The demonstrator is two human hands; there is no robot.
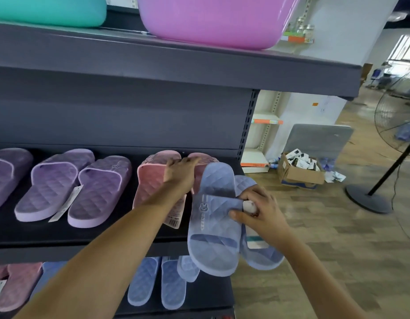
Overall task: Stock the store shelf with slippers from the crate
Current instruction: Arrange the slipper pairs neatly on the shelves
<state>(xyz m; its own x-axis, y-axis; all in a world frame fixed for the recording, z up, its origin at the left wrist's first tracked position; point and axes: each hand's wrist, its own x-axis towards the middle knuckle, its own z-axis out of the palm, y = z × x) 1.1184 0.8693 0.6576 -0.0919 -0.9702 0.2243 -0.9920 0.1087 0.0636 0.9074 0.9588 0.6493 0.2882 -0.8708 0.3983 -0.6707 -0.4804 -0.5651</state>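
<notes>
My right hand (259, 208) grips a pair of blue quilted slippers (213, 226) by the strap, held at the right end of the dark middle shelf (88, 233). My left hand (179, 172) rests flat on a pink pair of slippers (151, 180) lying on that shelf, fingers around the strap area. A lilac pair (72, 187) lies further left, and a darker purple slipper (3, 173) sits at the far left. The crate is not in view.
The lower shelf holds blue slippers (158, 284) and pink ones (15, 286). Above sit a pink tub (210, 21) and a teal tub (47, 10). To the right are wooden floor, a cardboard box (300, 171) and a standing fan (388, 162).
</notes>
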